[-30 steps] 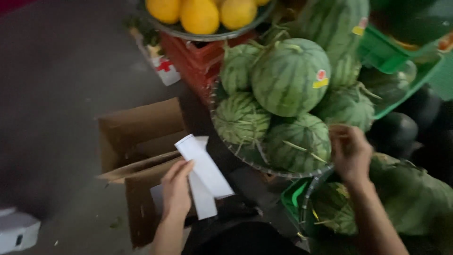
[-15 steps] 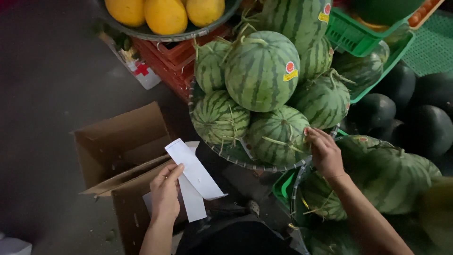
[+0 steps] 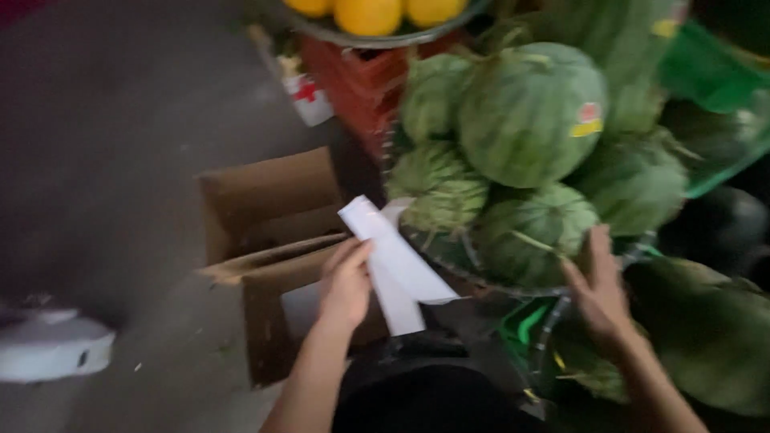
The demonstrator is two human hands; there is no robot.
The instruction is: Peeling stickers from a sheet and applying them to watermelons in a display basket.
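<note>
Below the camera, two bare hands work at a fruit stand. Left hand [image 3: 345, 285] holds two white paper strips [image 3: 395, 261], fingers closed around their lower part; the strips cross each other and stand over the open cardboard box [image 3: 269, 240], one box only. Right hand [image 3: 597, 285] lies with fingers spread and open on the lowest watermelon [image 3: 533, 228] of the pile, touching its right side, at the rim of the wire basket [image 3: 473, 277]. It grips nothing.

I count five striped watermelons in this basket: one big with a sticker [image 3: 533, 112] on top, one behind it at left, two in the lower row, one at the right side. More dark melons [image 3: 706, 321] lie at the right, but they are blurred and I cannot count them. Three yellow melons [image 3: 369, 12] show in the tray at the top edge, above a red crate [image 3: 365, 80]. One white object [image 3: 52, 349] lies on the floor at left.

Compared with half a second ago, the view is closer and more blurred. The right hand has gone down a little, from the top of the melon to its lower side. The left hand keeps the strips at almost the same place above the box.
</note>
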